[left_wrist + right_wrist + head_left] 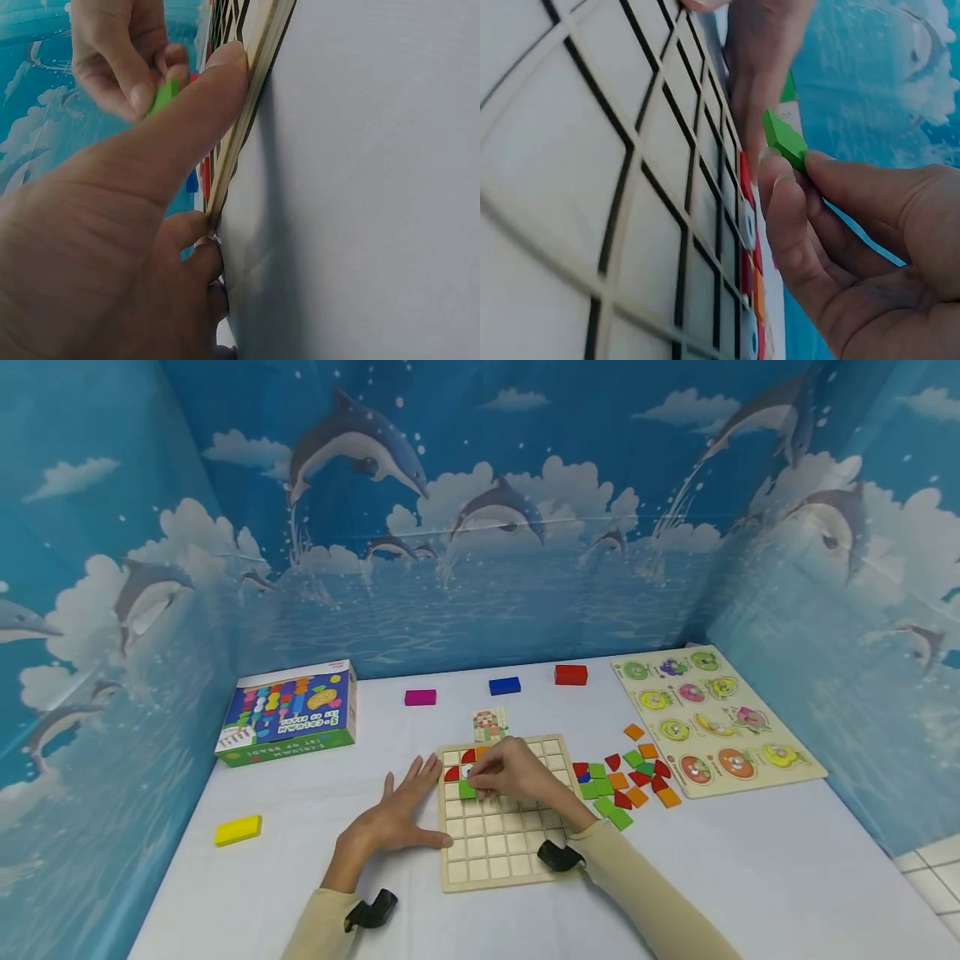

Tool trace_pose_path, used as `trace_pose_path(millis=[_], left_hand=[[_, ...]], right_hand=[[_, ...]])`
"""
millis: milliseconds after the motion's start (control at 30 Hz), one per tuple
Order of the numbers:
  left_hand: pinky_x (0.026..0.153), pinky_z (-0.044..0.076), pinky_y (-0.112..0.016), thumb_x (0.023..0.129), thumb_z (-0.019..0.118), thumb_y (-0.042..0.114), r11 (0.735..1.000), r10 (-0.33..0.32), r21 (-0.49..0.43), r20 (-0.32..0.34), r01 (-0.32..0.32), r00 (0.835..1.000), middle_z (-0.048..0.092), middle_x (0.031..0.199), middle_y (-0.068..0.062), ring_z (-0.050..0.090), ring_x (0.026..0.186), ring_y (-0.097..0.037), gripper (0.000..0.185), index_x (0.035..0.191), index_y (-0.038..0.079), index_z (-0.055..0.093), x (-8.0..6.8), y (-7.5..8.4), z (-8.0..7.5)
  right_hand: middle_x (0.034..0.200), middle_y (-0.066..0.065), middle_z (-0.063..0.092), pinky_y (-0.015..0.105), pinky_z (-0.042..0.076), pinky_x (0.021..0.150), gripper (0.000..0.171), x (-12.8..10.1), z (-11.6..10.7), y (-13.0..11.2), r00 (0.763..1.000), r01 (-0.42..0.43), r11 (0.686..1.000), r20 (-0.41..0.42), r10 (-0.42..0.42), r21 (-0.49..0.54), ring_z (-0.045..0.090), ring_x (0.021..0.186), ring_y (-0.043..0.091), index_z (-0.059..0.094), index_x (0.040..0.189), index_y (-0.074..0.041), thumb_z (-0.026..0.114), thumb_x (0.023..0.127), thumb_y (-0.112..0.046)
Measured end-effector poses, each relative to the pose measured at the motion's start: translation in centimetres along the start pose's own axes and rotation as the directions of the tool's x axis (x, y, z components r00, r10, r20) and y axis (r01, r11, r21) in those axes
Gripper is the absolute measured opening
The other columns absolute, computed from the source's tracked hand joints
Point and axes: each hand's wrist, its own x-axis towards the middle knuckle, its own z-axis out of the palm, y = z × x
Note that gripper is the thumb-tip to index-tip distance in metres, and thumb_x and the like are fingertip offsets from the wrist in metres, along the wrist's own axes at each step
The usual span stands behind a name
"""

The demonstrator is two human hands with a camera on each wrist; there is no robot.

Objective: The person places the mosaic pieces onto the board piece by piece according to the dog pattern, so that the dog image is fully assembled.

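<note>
My right hand (pixel 516 770) pinches a green square tile (pixel 786 141) between thumb and fingertips, above the upper left of a wooden grid board (pixel 497 847). In the right wrist view the tile is tilted and apart from the board. Red quarter-round pieces (pixel 452 773), an orange piece (pixel 482 752) and a white piece with an eye lie in the board's top rows, partly hidden by that hand. At the board's left edge my left hand (pixel 393 817) rests with spread fingers. Its thumb (pixel 214 79) touches the edge.
A small pattern card (pixel 491 724) lies behind the board. Loose coloured tiles (pixel 618 781) are scattered to its right, near a fruit puzzle board (pixel 720 722). Around them stand a bead box (pixel 288 712) and yellow (pixel 238 830), magenta (pixel 420 697), blue (pixel 505 685) and red (pixel 572 675) blocks.
</note>
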Motion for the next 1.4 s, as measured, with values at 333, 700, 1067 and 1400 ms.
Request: trace_pose_path(millis=[333,700,1067,1400], left_hand=[[0.13,-0.018,-0.062,0.082,0.092,0.053,0.999,-0.024,0.025,0.015,0.024,1.0,0.004,0.182,0.004,-0.009,0.168,-0.023,0.126,0.175,0.02,0.014,0.4,-0.8,0.6],[0.129,-0.015,-0.068,0.084,0.093,0.044,1.0,-0.013,0.018,0.022,0.012,1.0,0.009,0.182,-0.005,-0.004,0.168,-0.032,0.12,0.174,0.011,0.019,0.5,0.6,0.1],[0.13,-0.014,-0.067,0.083,0.093,0.046,0.999,-0.024,0.03,0.002,0.024,1.0,0.01,0.182,-0.002,-0.005,0.169,-0.029,0.122,0.174,0.013,0.019,0.5,-0.2,0.2],[0.129,-0.013,-0.069,0.082,0.094,0.048,1.0,0.013,0.008,-0.01,-0.013,1.0,0.01,0.182,-0.007,-0.003,0.168,-0.033,0.123,0.174,0.011,0.02,0.2,-0.2,0.0]], right_hand=[[0.079,0.003,0.077,0.019,0.059,0.064,0.007,1.8,2.6,-0.4,0.993,0.112,0.968,-0.015,-0.119,-0.226,0.068,0.065,0.005,0.082,0.089,0.001,0.079,0.094,0.005],[0.092,0.006,0.077,0.025,0.057,0.072,0.007,1.7,2.4,-0.5,0.998,0.047,0.94,-0.03,-0.06,-0.337,0.067,0.085,0.014,0.086,0.094,-0.001,0.08,0.094,0.003],[0.091,0.006,0.074,0.029,0.06,0.075,0.008,2.0,3.0,-0.8,0.997,0.061,0.928,-0.016,-0.072,-0.367,0.068,0.088,0.019,0.087,0.092,-0.001,0.08,0.094,0.003],[0.091,0.001,0.078,0.023,0.059,0.072,0.006,1.0,0.7,-0.4,0.985,0.166,0.92,0.007,-0.175,-0.356,0.067,0.082,0.007,0.086,0.099,-0.004,0.081,0.096,-0.005]])
